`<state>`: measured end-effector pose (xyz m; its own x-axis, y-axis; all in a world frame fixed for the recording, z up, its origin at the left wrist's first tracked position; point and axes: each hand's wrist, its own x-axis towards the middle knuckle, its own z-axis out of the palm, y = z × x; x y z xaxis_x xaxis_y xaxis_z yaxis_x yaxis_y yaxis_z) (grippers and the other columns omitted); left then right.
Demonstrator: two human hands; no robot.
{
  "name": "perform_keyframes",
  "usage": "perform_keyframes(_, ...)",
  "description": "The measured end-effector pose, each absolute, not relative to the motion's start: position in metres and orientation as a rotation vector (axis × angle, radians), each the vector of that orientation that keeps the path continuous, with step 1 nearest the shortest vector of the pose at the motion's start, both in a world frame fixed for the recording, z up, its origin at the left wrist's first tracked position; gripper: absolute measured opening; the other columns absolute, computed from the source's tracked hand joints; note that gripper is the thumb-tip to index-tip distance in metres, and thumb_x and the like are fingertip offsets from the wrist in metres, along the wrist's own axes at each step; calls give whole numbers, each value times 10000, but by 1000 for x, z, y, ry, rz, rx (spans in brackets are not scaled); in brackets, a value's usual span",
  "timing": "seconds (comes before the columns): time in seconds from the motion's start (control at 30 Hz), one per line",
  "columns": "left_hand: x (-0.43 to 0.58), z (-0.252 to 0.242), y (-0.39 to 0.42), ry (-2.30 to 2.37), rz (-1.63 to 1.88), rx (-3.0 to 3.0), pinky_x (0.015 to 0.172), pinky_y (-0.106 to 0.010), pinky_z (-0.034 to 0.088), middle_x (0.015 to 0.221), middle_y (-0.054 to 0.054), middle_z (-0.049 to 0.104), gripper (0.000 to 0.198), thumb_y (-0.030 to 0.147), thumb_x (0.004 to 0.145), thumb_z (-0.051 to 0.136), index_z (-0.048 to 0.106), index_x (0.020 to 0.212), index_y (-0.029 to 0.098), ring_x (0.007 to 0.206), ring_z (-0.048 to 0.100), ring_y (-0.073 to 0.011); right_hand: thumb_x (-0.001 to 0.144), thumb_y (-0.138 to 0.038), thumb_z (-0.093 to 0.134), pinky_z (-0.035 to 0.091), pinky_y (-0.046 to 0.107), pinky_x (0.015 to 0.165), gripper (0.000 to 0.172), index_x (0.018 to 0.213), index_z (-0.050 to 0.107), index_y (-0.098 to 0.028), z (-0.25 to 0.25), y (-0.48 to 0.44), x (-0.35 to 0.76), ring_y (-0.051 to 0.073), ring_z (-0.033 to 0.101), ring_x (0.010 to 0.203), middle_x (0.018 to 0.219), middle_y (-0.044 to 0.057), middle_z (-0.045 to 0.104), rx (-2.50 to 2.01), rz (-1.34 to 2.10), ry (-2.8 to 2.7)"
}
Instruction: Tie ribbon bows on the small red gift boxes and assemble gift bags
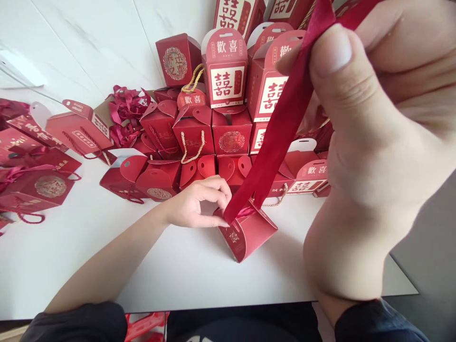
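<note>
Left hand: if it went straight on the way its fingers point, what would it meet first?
The left hand would most likely meet the red ribbon first, close against it, then perhaps the box beneath, though depth is hard to judge here.

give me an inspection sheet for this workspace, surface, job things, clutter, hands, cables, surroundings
Surface: smooth white tabletop, boxes standing on it.
Job's things: small red cardboard gift box with folded flaps; wide dark-red satin ribbon running from its top to the right hand.
Clutter: stacked red cardboard gift boxes behind; tangled heap of dark-red ribbon beside them.
Hands: right pinches the satin ribbon; left hand is at the small box's top, exact grip unclear.
Cables: thin grey line by the wall, probably a cable.
Surroundings: white, grey-veined wall.
</note>
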<state>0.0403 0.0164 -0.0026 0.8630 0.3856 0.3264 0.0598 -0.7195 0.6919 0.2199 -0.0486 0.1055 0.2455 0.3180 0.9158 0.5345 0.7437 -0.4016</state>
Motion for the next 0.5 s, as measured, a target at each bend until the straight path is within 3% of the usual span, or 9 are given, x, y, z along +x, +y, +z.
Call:
perform_keyframes(0.13, 40, 2, 14, 289, 530, 2343, 869, -357, 489, 994, -101, 630, 22, 161, 809, 674, 681, 793, 174, 916, 597, -207, 846, -735, 471, 210, 360, 591, 456, 693, 580, -320, 110, -50, 220, 211, 357, 546, 620, 27, 452, -815, -132, -1365)
perform_keyframes(0.23, 42, 4, 11, 284, 552, 2324, 882, -363, 485, 1015, -99, 622, 140, 144, 804, 630, 659, 935, 185, 944, 580, -216, 839, -745, 463, 210, 361, 586, 468, 674, 577, -322, 111, -48, 223, 213, 363, 541, 598, 24, 415, -811, -113, -1362)
perform_keyframes(0.37, 46, 4, 8, 298, 537, 2360, 904, -361, 474, 1035, -94, 599, 371, 280, 728, 784, 601, 1038, 188, 996, 534, -228, 827, -732, 487, 195, 359, 575, 443, 672, 584, -328, 105, -45, 229, 215, 354, 532, 577, 20, 347, -717, -112, -1391)
perform_keyframes(0.5, 49, 1, 7, 315, 536, 2422, 916, -364, 468, 1041, -93, 586, 444, 350, 661, 854, 606, 992, 190, 1003, 518, -230, 797, -726, 531, 236, 372, 592, 416, 680, 586, -331, 94, -45, 238, 241, 410, 579, 637, 36, 425, -678, -121, -1449)
